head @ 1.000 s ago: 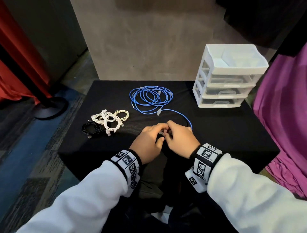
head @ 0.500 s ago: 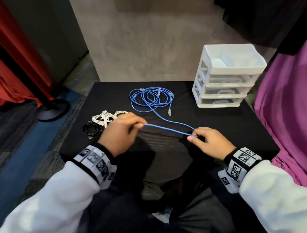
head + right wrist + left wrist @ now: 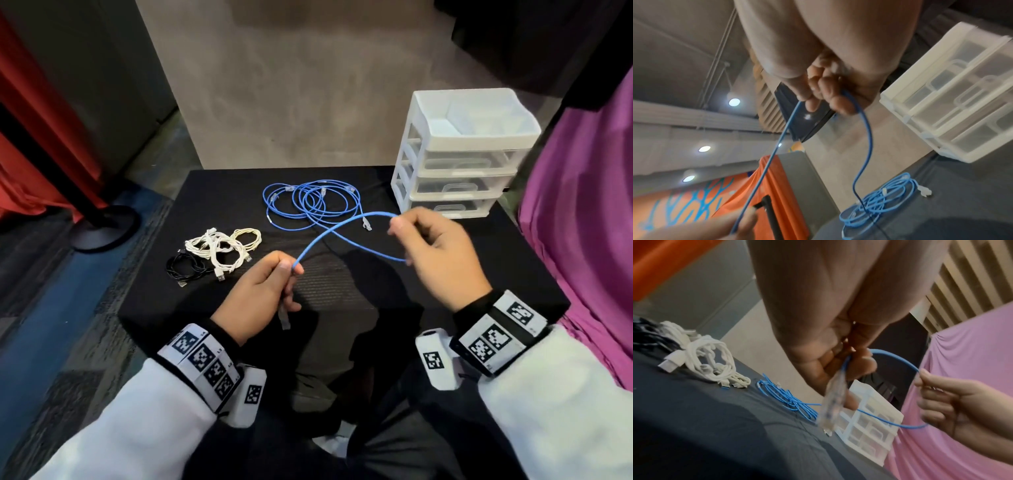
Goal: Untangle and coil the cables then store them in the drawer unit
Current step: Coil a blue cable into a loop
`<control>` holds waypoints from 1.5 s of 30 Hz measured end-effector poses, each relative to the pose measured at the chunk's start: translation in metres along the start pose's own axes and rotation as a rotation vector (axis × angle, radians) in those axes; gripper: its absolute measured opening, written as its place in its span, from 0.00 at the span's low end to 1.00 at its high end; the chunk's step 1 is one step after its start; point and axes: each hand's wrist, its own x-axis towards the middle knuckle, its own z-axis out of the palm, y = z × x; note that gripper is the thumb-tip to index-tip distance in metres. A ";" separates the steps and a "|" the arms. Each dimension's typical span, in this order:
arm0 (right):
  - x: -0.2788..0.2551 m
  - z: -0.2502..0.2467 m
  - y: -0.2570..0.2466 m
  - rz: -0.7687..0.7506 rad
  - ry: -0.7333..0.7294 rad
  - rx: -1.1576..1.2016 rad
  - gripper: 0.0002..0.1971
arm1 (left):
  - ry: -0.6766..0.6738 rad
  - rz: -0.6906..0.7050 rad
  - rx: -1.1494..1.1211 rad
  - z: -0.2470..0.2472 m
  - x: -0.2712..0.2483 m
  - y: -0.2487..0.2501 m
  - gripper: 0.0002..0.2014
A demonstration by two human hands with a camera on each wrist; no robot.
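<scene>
While held above the table [image 3: 342, 291]:
Blue cable [image 3: 329, 236]: pinched near its plug by the left hand [image 3: 260, 294]; looped through the pinching right hand [image 3: 442, 253]; remainder heaped on the table
Plug [image 3: 831, 404]: blurred
Drawer unit [image 3: 462, 154]: far right corner; contents unclear

Head view downward, wrist views close-up

Black-draped table [image 3: 342, 291] bearing tangled blue network cables [image 3: 310, 205], bundled white USB cables [image 3: 222, 248], one coiled black cable [image 3: 186, 267], and white three-drawer unit [image 3: 455, 181] at far right corner.
</scene>
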 end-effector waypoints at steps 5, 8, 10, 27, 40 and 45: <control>0.005 -0.010 0.008 0.041 0.185 -0.012 0.10 | -0.193 -0.090 -0.099 -0.005 -0.013 0.017 0.14; -0.002 -0.005 0.020 0.088 0.209 -0.055 0.11 | -0.244 -0.067 -0.207 -0.006 -0.020 0.029 0.12; -0.008 0.000 0.026 0.114 0.175 -0.125 0.13 | -0.254 -0.036 -0.395 -0.008 -0.023 0.042 0.11; -0.046 0.020 -0.045 -0.154 -0.525 -0.103 0.04 | -0.278 0.137 0.192 0.018 -0.023 0.031 0.17; -0.028 0.025 -0.028 0.237 -0.500 0.546 0.09 | -0.459 -0.111 -0.481 0.029 -0.037 0.048 0.08; -0.030 0.031 -0.031 0.243 -0.459 0.519 0.08 | -0.431 -0.106 -0.476 0.026 -0.035 0.043 0.08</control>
